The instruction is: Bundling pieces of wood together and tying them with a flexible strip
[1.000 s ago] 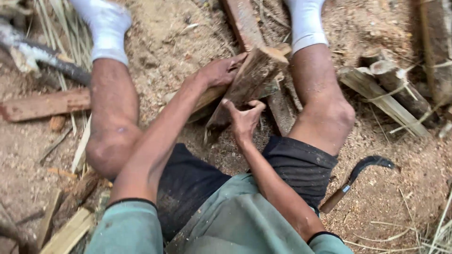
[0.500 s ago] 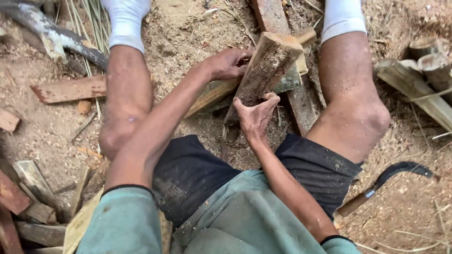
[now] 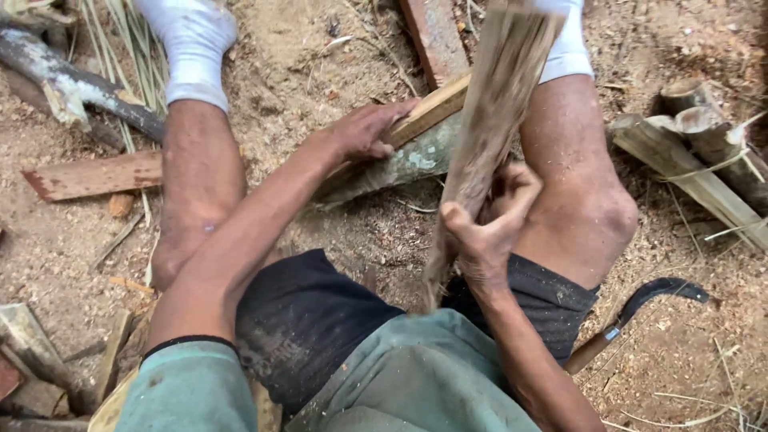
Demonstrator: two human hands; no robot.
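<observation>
1. The right hand (image 3: pixel 492 228) was closed around the lower part of a long split piece of wood (image 3: pixel 488 120), fingers wrapped on the far side and thumb on the near edge. The piece stood nearly upright, tilted a little to the right, between the knees; its top ran out of the picture and showed blurred.

2. The left hand (image 3: pixel 370 128) lay flat, fingers spread forward, pressing on a pale plank (image 3: pixel 428 112) that rested across a grey-green log (image 3: pixel 400 168) on the sawdust ground (image 3: pixel 336 64). It gripped nothing; it pressed down.

3. The split piece looked stiff and dry, with a rough, fibrous face. It would probably not slip in a bare hand, but splinters along the torn edges seemed likely. Judged by its length and thickness it was moderately heavy and top-heavy when held low.

4. The lower third, where the right hand sat, seemed the sound place to hold: narrow enough to wrap.

5. A curved-bladed knife (image 3: pixel 640 308) with a wooden handle lay on the ground just beside the right thigh, untouched. Cut bamboo stubs (image 3: pixel 696 136) lay to the right, a reddish board (image 3: pixel 88 176) to the left.
</observation>
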